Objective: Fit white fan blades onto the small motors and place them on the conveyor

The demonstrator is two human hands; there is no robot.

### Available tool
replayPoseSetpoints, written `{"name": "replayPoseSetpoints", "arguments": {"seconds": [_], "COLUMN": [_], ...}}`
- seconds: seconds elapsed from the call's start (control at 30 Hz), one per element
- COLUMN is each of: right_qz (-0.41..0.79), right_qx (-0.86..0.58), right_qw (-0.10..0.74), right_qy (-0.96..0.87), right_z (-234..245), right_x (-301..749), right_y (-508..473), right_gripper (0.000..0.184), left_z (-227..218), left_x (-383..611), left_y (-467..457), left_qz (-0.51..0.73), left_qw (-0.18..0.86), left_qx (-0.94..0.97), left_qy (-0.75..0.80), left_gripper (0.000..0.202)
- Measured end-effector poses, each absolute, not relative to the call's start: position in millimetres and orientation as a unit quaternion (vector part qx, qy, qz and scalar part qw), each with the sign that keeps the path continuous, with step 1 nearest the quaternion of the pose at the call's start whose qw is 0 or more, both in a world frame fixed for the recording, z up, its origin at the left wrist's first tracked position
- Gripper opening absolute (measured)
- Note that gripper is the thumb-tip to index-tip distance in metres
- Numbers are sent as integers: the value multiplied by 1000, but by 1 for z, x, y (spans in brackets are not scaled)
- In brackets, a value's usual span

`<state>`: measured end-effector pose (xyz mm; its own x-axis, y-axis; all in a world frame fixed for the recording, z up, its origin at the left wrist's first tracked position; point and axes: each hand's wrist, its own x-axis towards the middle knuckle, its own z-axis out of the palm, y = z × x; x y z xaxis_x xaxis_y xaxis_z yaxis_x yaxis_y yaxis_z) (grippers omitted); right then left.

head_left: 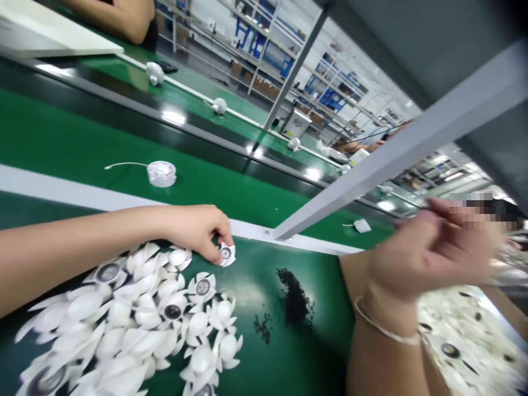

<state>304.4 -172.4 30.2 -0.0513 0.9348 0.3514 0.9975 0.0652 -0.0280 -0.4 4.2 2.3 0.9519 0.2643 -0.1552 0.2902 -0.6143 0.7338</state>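
Note:
My left hand (202,234) is closed, thumb and fingers pinching a small white fan impeller (226,254) by its edge, its round hub side showing. Below that forearm lies a heap of similar white impellers (140,324), some with the metal-ringed hub face up. To the right of the heap, a pile of tiny black parts (297,305) and a smaller scatter (263,328) rest on the green mat. My right hand (433,253), a thin band on its wrist, is raised at the right and blurred. Its fingers look curled in; whatever they hold, if anything, cannot be made out.
A slanting grey post (355,176) rises between my hands. Beyond the white edge strip, a green conveyor belt (74,132) carries a round white wired unit (161,174) and a smaller white piece (362,225). A box of white parts (470,341) stands right; co-workers' arms (115,19) show behind.

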Motion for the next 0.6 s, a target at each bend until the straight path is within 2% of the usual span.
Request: {"name": "replayPoseSetpoints", "arguments": {"seconds": [0.13, 0.27, 0.43, 0.6], "right_qz": [-92, -108, -111, -86], "right_qx": [-763, -796, -819, -845], "right_qw": [213, 249, 255, 236], "right_qy": [-603, -541, -502, -472], "right_z": [-3, -32, -54, -64], "right_x": [341, 374, 404, 409], "right_y": [-124, -95, -91, -89], "right_gripper": [35, 34, 33, 45], "left_z": [5, 5, 4, 1], "left_x": [3, 5, 4, 2], "left_y": [4, 5, 8, 11], "left_qz": [-37, -53, -50, -58], "left_qw": [421, 429, 441, 445], "left_qx": [891, 887, 883, 882], "left_qy": [166, 164, 152, 144], "left_gripper": [31, 30, 31, 32]}}
